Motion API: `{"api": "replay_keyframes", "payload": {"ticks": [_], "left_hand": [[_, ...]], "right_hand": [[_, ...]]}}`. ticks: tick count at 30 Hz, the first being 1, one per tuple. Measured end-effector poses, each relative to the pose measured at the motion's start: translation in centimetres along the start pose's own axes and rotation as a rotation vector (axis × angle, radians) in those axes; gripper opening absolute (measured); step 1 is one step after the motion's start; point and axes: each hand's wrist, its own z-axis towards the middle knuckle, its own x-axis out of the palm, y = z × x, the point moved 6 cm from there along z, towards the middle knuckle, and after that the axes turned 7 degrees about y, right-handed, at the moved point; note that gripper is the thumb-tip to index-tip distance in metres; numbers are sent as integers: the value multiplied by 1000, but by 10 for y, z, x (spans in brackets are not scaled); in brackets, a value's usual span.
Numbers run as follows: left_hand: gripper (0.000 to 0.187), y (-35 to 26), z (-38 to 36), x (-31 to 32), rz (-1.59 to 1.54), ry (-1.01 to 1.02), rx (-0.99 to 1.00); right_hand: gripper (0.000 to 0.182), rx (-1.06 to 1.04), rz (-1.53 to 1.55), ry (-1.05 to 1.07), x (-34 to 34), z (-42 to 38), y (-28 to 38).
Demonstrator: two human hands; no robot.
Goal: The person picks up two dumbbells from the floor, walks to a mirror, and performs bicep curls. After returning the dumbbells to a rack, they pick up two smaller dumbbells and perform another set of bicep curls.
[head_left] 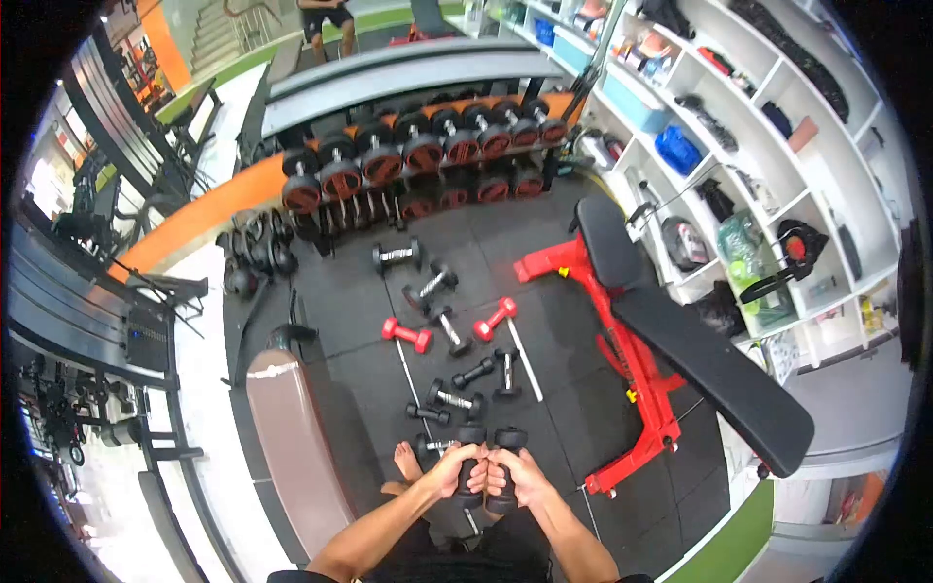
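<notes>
Side by side at the bottom centre, my left hand point(461, 470) and my right hand point(516, 474) are each wrapped round the handle of a black dumbbell. The left dumbbell point(472, 433) and the right dumbbell point(510, 438) stand roughly parallel, with their ends showing above and below my fingers. My hands are close together in front of my body. Just beyond them on the dark floor lie several black dumbbells, among them one with a silver handle point(454, 399), and a red dumbbell point(406, 335) with another red dumbbell point(496, 319) to its right.
A brown padded bench point(296, 442) is at the left, and a red-framed bench point(637, 350) with black pads at the right. A dumbbell rack point(408, 87) stands ahead, white shelves point(816, 185) line the right. A person point(327, 24) sits beyond the rack. My bare foot point(408, 461) shows.
</notes>
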Motion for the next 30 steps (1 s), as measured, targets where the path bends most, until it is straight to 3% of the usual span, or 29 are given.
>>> {"api": "replay_keyframes", "payload": {"ticks": [6, 11, 20, 24, 30], "left_hand": [[15, -35, -60, 100, 6, 81, 93], [19, -49, -95, 151, 48, 198, 175], [19, -49, -119, 181, 143, 161, 96], [19, -42, -117, 194, 178, 118, 57], [19, -27, -111, 208, 234, 99, -26]], "right_hand": [[20, -112, -143, 100, 109, -91, 49], [19, -203, -158, 153, 146, -124, 58], [21, -341, -203, 218, 160, -151, 52], [15, -390, -144, 214, 153, -162, 50], [19, -425, 7, 140, 131, -187, 37]]}}
